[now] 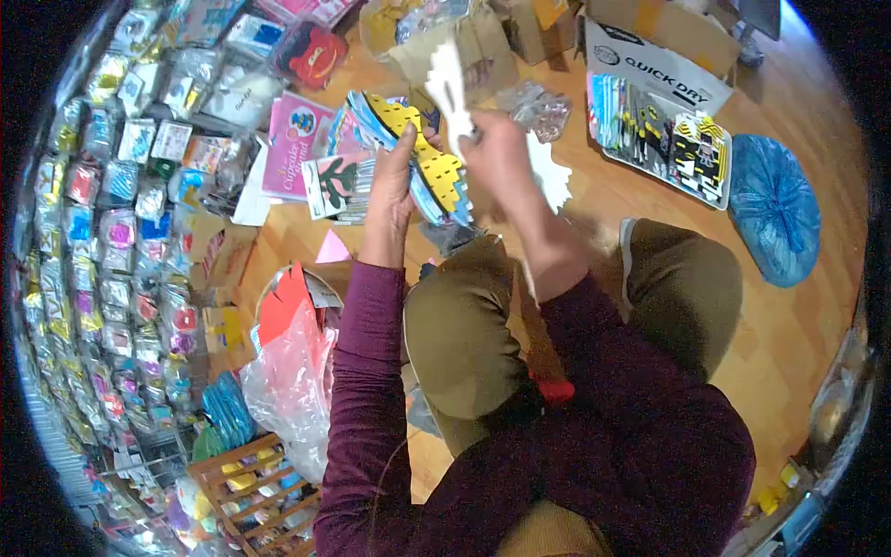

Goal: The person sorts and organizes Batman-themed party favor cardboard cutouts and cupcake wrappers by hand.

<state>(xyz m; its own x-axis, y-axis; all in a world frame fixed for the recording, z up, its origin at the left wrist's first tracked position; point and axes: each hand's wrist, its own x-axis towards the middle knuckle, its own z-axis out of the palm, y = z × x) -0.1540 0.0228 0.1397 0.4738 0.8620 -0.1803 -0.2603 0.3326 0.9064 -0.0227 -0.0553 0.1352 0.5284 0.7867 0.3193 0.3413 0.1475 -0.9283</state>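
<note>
My left hand (393, 176) is closed on a stack of yellow and blue cut-outs (438, 174) with black marks and jagged edges, its thumb on top. Close by on the right, my right hand (501, 153) is closed at the lower part of a white jagged cut-out (445, 82), which looks overexposed and slightly blurred. Another white jagged piece (549, 174) shows just right of that hand. Beneath the left hand's side lie a card with a dark green leaf print (336, 184) and a pink cupcake stand package (295, 147).
Many small plastic-wrapped packets (121, 232) hang at the left. A tray of striped cut-outs (664, 139) and a blue plastic bag (775, 209) lie at the right. Cardboard boxes (455, 65) stand at the back, a wooden crate (255, 492) at the lower left.
</note>
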